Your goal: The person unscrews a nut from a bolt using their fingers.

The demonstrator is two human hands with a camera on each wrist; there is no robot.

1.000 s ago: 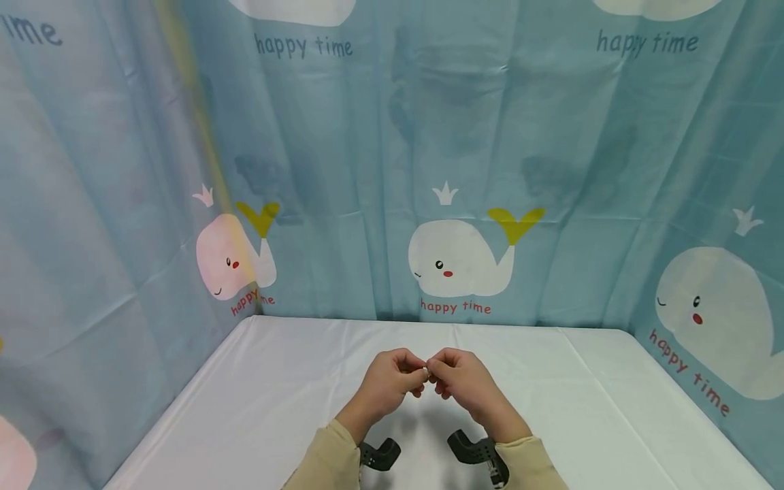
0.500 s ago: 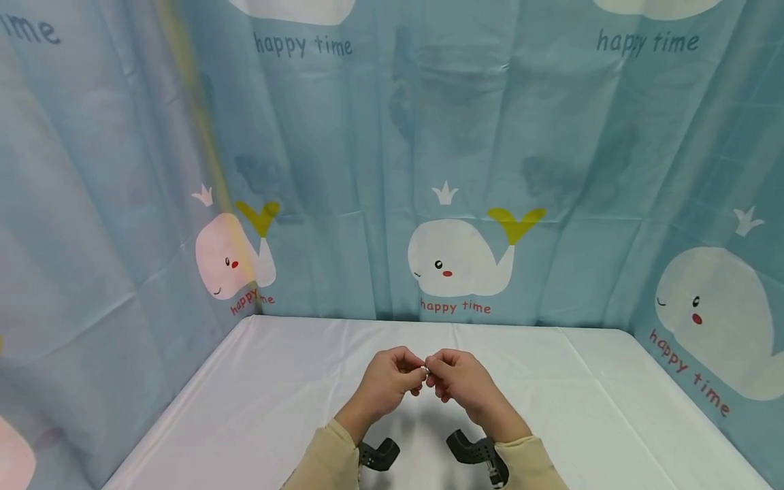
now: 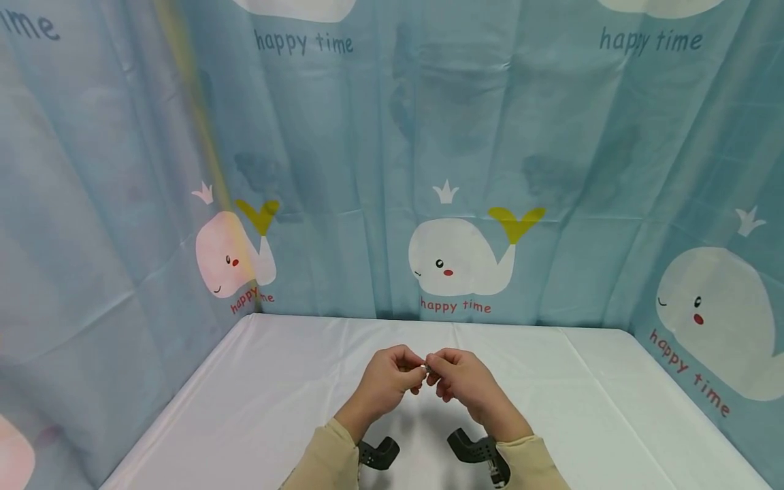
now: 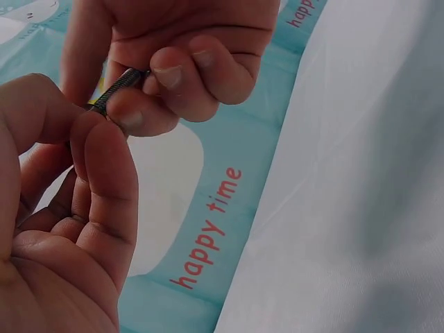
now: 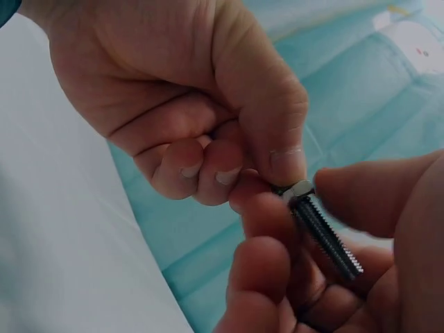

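Above the white table, both hands meet at one small bolt. In the right wrist view the bolt [image 5: 329,239] shows a dark threaded shank, with a bright hexagonal piece [image 5: 300,189] at its upper end. My left hand [image 3: 386,378] pinches that end between thumb and finger. My right hand [image 3: 462,378] has its thumb and index fingertips on either side of the hexagonal piece and upper shank. Its other fingers curl below. The left wrist view shows the threaded shank [image 4: 119,90] running between the two hands. Fingers partly hide the end in the left hand.
A white cloth covers the table [image 3: 275,395]. Blue curtains [image 3: 343,170] printed with whales stand behind it and along both sides. Black camera mounts [image 3: 380,454] sit at both wrists, below beige sleeves [image 3: 324,456].
Both hands stay in nearly the same place. The fingertips have shifted slightly, and the metal between them shows less shine than half a second ago.
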